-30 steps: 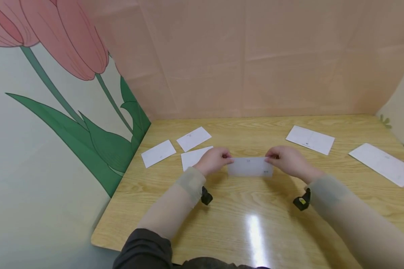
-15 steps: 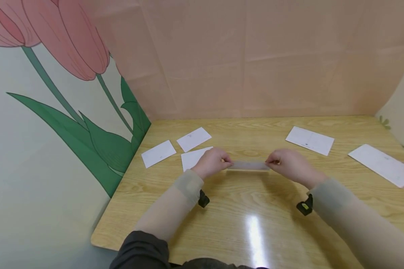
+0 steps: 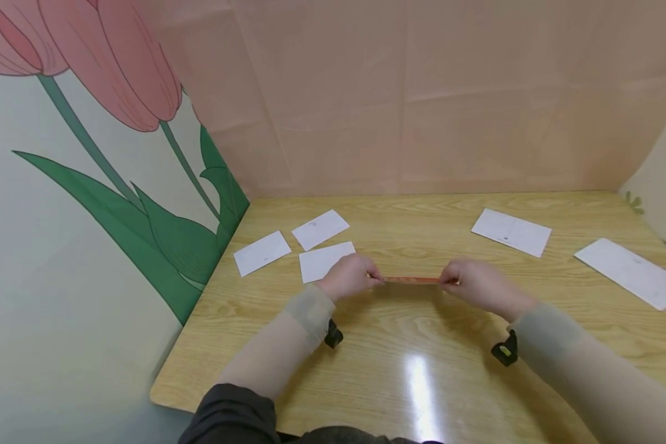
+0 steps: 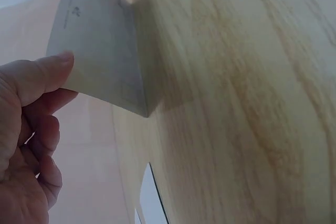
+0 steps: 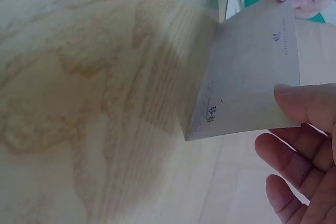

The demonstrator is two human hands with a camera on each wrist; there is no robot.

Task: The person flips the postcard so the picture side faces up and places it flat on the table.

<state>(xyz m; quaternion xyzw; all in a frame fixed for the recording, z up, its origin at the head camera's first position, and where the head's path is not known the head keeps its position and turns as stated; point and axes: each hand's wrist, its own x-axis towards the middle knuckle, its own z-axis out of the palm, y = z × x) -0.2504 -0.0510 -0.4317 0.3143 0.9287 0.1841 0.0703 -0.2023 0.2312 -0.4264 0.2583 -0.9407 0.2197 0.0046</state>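
Between both hands hangs a thin card [image 3: 411, 280], seen nearly edge-on as a reddish-orange strip in the head view. Its white back carries small print and handwriting in the right wrist view, where the postcard-like card [image 5: 247, 72] tilts above the wood. My left hand [image 3: 348, 275] pinches one end between thumb and fingers. At the opposite end, my right hand [image 3: 480, 283] pinches it the same way. Whether the card's far edge touches the table cannot be told. Just behind the left hand lies a white card [image 3: 324, 259], partly covered by it.
Two more white cards lie at the back left, one card [image 3: 262, 253] near the edge and another card [image 3: 320, 229] beside it. On the right are a white card [image 3: 510, 231] and a longer white card [image 3: 633, 271]. A wooden table [image 3: 366, 370] bears everything, with a pink backdrop behind.
The held card has turned from its white face toward the head camera to edge-on, now showing a reddish-orange strip. Both hands have come down slightly toward the person. The other cards stay put.
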